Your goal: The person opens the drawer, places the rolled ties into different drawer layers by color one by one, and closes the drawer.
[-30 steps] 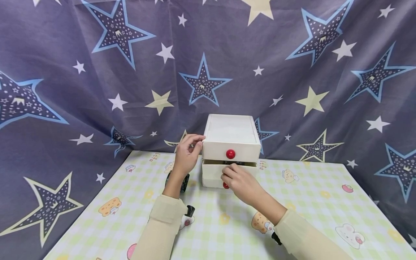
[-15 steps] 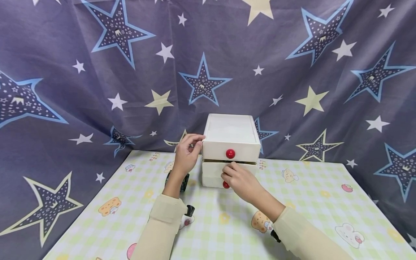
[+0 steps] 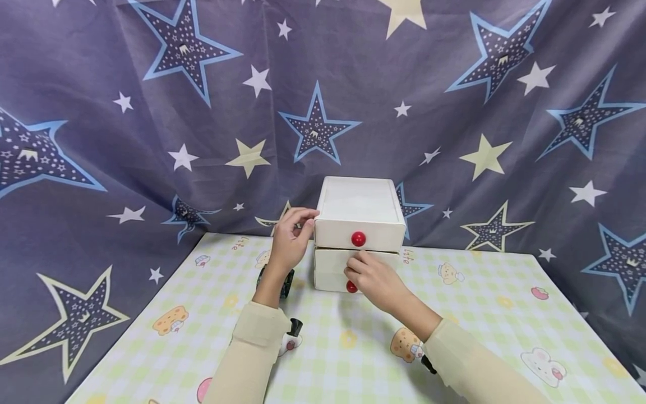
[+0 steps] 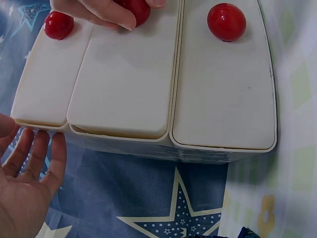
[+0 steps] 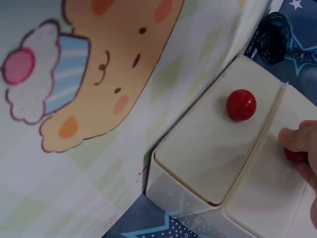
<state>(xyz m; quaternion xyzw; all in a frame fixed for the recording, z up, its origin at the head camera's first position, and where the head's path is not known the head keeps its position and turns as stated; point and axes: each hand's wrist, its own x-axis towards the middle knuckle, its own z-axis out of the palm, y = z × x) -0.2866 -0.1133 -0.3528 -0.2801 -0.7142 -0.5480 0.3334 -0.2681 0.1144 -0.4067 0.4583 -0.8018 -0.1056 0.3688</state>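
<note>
A white cabinet [image 3: 358, 199] with three stacked drawers and round red knobs stands at the back of the table. My right hand [image 3: 375, 283] pinches the knob [image 4: 141, 11] of the middle drawer [image 4: 124, 74] between thumb and fingers. That drawer's front sits nearly level with the others, a thin gap showing along its edge. My left hand [image 3: 290, 241] rests its fingertips on the cabinet's left side, up by the top drawer [image 3: 333, 233]; the left wrist view shows its fingers extended there. Below, the bottom drawer [image 4: 225, 94] is shut, its knob [image 5: 241, 104] untouched.
A dark coiled thing with a teal pattern [image 5: 275, 38] lies on the table left of the cabinet, partly behind my left wrist. Green-checked cloth with cartoon prints covers the table [image 3: 484, 331]. A star-patterned curtain [image 3: 434, 67] hangs close behind the cabinet.
The middle drawer has slid inward under my right hand, and the dark gap above it, which showed something inside, has closed. My left hand has stayed in place.
</note>
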